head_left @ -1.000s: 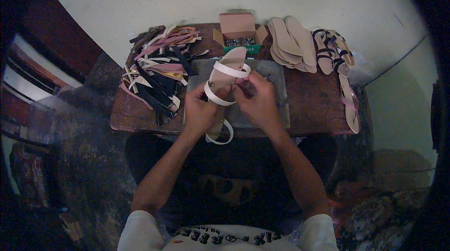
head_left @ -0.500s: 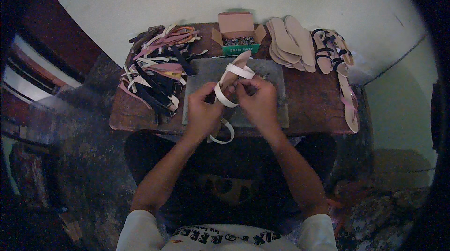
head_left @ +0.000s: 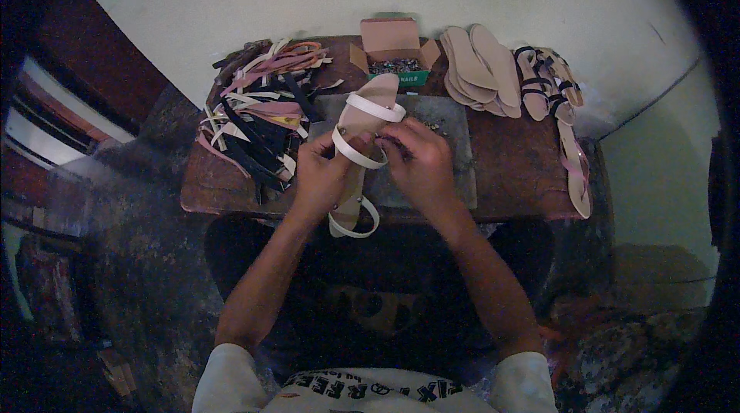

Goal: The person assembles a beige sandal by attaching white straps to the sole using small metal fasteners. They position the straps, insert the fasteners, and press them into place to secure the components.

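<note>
One sandal (head_left: pixel 362 131), toe away, lengthwise

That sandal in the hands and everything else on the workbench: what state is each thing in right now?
Sandal: unfinished, held up off the bench, white straps looped across it.
Left hand: gripping the sandal's side.
Right hand: pinching at a white strap.
Cardboard box: open, small dark bits inside.
Strap pile: loose, tangled heap.
Insoles: bare, stacked overlapping.
Strapped sandals: lying flat on the bench.
</note>
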The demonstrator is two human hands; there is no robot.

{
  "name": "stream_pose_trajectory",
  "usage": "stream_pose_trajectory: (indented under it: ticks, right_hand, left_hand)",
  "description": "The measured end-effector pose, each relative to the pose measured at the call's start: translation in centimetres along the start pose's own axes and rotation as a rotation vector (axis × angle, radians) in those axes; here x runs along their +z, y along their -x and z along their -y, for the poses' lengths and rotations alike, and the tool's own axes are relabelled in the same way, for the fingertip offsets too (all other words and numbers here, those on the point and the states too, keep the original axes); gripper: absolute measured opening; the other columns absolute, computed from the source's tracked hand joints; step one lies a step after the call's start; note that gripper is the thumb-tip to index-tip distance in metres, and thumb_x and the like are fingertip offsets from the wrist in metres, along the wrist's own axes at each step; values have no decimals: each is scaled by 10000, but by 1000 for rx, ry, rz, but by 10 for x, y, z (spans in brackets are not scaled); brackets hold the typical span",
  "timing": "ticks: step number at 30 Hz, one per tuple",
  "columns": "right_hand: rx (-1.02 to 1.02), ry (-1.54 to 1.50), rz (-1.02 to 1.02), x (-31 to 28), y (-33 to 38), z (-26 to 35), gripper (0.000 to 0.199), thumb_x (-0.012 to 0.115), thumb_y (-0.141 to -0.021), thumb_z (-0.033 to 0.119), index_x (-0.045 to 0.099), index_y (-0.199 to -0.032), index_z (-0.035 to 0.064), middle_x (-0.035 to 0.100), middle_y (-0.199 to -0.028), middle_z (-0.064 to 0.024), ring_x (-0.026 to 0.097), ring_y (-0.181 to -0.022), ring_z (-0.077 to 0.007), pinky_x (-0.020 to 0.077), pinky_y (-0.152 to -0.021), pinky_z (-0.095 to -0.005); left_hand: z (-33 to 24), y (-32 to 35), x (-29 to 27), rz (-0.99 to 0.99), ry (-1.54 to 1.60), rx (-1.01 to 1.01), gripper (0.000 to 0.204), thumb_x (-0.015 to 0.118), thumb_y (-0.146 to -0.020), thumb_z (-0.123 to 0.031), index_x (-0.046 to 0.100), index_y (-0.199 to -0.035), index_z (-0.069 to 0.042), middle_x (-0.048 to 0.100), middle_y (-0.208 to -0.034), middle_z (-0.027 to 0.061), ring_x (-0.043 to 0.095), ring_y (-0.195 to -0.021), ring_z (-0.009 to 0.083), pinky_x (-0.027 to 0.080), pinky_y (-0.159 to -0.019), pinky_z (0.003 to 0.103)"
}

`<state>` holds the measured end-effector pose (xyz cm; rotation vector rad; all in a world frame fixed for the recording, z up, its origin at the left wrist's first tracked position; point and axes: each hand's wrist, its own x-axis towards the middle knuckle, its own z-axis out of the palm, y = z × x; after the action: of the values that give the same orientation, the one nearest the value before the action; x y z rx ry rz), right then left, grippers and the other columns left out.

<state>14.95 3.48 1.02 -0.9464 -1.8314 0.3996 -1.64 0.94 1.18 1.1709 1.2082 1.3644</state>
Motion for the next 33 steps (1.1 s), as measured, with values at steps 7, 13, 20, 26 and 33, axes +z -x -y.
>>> stream_pose_trajectory:
  ticks: [7,13,20,26,33]
  right_hand:
    - [36,-110,166,-15,-7,-1,182,702,-780,-5,617,-940,7,635,-866,-145,664,-777,-323,537,-689,-405]
    - [48,-51,249,-16,-6,-7,186,718,-775,107,577,-859,20,602,-813,-144,628,-717,-325,523,-664,-419]
    - [-58,28,121,-15,-7,-3,167,716,-779,36,586,-881,5,596,-773,-128,642,-682,-270,522,-602,-369]
    - [-227,112,159,-15,-4,-7,149,686,-810,21,632,-947,0,641,-893,-159,674,-811,-352,564,-695,-420]
    - [-211,160,242,-17,-3,-8,160,675,-804,22,606,-949,15,613,-885,-161,647,-803,-374,545,-685,-445]
  left_hand:
    - [-12,4,-2,88,-67,-78,268,726,-894,-284,737,-943,-21,702,-804,30,620,-686,81,487,-600,261]
    - [-6,1,-4,121,-100,-103,280,731,-889,-306,735,-915,-27,701,-800,33,629,-687,93,491,-603,267]
    - [-3,-1,-1,87,-33,-123,264,744,-877,-278,724,-912,-17,702,-815,37,634,-694,103,491,-614,273]
    - [-5,-8,-9,63,-52,-235,279,749,-866,-303,725,-918,-30,700,-822,42,634,-684,113,491,-611,279]
    - [1,-9,-15,109,-87,-257,284,745,-865,-312,732,-916,-34,700,-812,45,641,-695,118,493,-615,284]
